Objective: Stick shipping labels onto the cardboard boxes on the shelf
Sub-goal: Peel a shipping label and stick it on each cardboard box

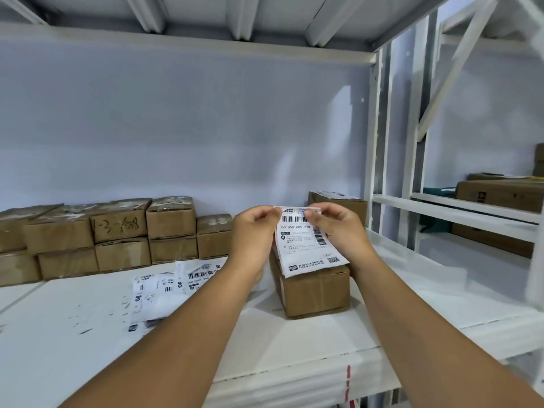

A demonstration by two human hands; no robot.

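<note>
Both hands are up at mid-frame, pinching the top edge of one shipping label [304,241]: left hand [254,232] grips the top-left corner w/ thumb and fingers curled closed on it, right hand [338,228] does the same at the top-right corner. Label hangs down from the two grips, print side facing the camera, barcodes at top and right, a QR code near the bottom. Its lower edge lies across the top of a small cardboard box [313,291] that sits alone on the white shelf [73,334], just below and between the wrists; can't tell if the sheet is stuck down there or only resting. Left of that box, partly under the left forearm, a loose pile of more labels [164,287] is spread flat on the shelf surface. Far left, against the back wall [176,128], a row of brown boxes [117,234] is stacked two high, one w/ handwriting on its front face. Far right, behind the right hand, another box [338,203] sits by the shelf upright. Beyond the upright, on the next rack at right, larger cartons [500,195] sit on a higher level.
</note>
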